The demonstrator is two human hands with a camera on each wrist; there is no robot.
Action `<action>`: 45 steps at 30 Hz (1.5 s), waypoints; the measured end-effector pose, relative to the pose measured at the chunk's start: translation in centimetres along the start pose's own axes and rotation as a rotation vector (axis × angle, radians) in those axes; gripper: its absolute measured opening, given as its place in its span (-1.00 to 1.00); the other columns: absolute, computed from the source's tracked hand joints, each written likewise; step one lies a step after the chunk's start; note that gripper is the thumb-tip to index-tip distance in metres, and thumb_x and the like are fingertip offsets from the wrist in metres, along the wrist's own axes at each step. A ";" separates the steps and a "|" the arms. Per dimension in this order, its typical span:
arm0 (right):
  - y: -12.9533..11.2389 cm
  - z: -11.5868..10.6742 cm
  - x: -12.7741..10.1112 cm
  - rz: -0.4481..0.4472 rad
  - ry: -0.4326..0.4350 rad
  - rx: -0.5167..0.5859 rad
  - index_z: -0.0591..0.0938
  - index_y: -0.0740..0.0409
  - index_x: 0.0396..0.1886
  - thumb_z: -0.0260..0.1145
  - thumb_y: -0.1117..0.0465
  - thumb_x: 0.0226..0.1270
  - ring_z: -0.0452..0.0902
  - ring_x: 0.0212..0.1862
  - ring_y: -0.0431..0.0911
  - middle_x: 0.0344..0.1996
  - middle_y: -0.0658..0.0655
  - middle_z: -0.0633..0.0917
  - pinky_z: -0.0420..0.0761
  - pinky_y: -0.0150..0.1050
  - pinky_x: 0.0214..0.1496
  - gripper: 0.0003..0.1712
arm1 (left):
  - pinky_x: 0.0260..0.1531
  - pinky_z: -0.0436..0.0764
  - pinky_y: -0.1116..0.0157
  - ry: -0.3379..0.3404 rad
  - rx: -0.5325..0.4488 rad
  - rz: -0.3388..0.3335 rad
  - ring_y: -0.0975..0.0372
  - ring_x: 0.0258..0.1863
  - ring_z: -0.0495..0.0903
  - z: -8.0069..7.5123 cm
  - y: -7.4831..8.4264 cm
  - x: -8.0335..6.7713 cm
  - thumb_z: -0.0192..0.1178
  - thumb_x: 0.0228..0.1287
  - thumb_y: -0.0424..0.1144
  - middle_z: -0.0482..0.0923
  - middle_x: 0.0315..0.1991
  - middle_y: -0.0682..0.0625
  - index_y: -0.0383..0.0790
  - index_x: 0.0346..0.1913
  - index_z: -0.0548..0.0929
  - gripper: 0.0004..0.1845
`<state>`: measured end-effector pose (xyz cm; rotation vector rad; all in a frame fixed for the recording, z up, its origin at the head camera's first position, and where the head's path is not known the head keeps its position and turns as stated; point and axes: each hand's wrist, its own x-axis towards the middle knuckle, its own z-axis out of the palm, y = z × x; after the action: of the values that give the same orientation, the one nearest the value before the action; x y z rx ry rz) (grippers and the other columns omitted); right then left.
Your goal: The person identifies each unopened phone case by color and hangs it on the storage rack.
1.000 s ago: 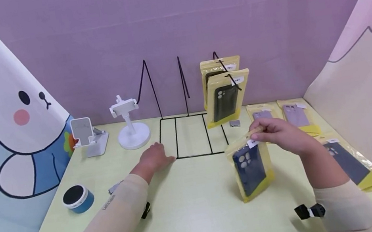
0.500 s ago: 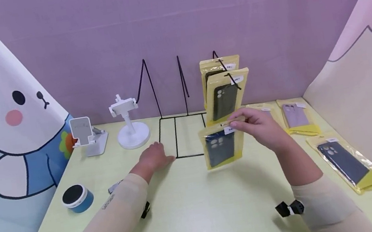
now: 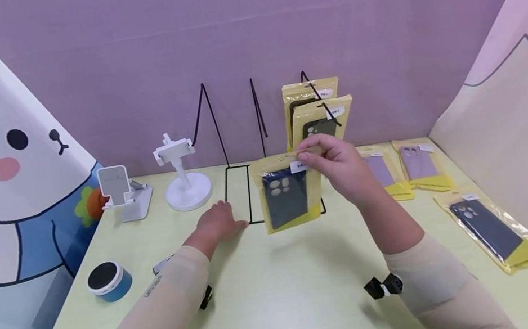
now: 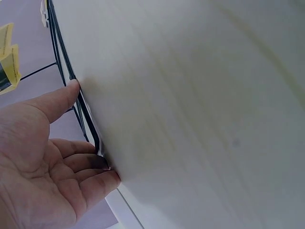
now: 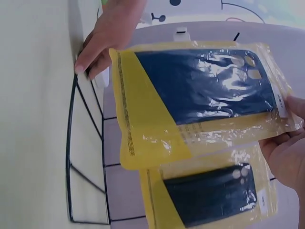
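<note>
Packet [image 5: 151, 136] in one of the hands [image 3: 342, 168], navy phone case [image 3: 287, 201] inside

The right-hand grip [image 3: 338, 167] pinches the top edge of a pouched dark phone case [image 3: 287, 201], holding it above the bench [image 3: 289, 297] before the black wire rack [image 3: 250, 195]. The left-hand grip [image 3: 216, 223] touches the rack's left end. Two similar pouches [image 3: 321, 122] hang from its right hook; three flat pouches [image 3: 486, 228], two white phone stands [image 3: 187, 190] and a blue tub [image 3: 110, 282] occupy the bench.
</note>
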<state>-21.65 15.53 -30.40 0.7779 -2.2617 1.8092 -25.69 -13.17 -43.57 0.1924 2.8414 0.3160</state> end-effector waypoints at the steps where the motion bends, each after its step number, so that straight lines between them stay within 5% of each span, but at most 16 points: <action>1: -0.1 0.2 0.2 -0.005 0.003 0.012 0.64 0.17 -0.07 0.28 0.17 0.41 0.31 -0.46 -0.08 -0.44 0.03 0.57 0.57 -0.30 -0.24 -0.80 | 0.30 0.41 -0.08 -0.003 -0.002 -0.001 -0.20 0.31 0.36 0.0 0.0 0.0 0.18 0.31 0.17 0.31 0.33 -0.41 -0.52 0.34 0.30 -0.15; 14: -0.9 1.9 2.6 -0.029 0.076 0.042 0.64 0.12 -0.08 0.28 0.07 0.41 0.26 -0.46 -0.08 -0.46 0.04 0.49 0.38 -0.26 -0.44 -0.75 | 0.31 0.40 -0.07 -0.021 0.004 -0.010 -0.19 0.31 0.36 -0.3 0.1 0.0 0.17 0.31 0.18 0.29 0.35 -0.41 -0.52 0.35 0.28 -0.13; 29: 0.1 2.7 4.8 0.054 0.120 0.028 0.65 0.03 -0.08 0.31 0.01 0.38 0.47 -0.15 -0.09 -0.11 0.03 0.62 0.54 -0.20 -0.07 -0.74 | 0.30 0.42 -0.07 -0.011 -0.002 -0.012 -0.18 0.32 0.36 -0.2 0.1 -0.1 0.18 0.31 0.16 0.30 0.34 -0.40 -0.51 0.34 0.30 -0.15; 37: 0.2 2.4 4.5 -0.017 0.118 0.170 0.66 0.12 -0.15 0.31 0.17 0.38 0.47 -0.25 -0.12 -0.28 0.03 0.61 0.55 -0.29 -0.19 -0.85 | 0.29 0.43 -0.06 -0.007 -0.007 -0.009 -0.18 0.30 0.37 -0.4 0.4 -0.4 0.19 0.31 0.16 0.31 0.33 -0.40 -0.52 0.33 0.31 -0.16; 45: 0.0 2.5 5.2 0.015 0.131 0.130 0.66 0.11 -0.13 0.32 0.11 0.37 0.41 -0.29 -0.11 -0.26 0.05 0.59 0.51 -0.26 -0.24 -0.80 | 0.32 0.40 -0.06 -0.011 -0.011 -0.013 -0.18 0.33 0.34 -0.3 0.2 -0.4 0.17 0.32 0.17 0.28 0.36 -0.40 -0.51 0.37 0.28 -0.14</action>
<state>-25.58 11.58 -28.85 0.6426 -2.0916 1.9684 -25.37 -13.07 -43.13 0.1730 2.8286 0.3275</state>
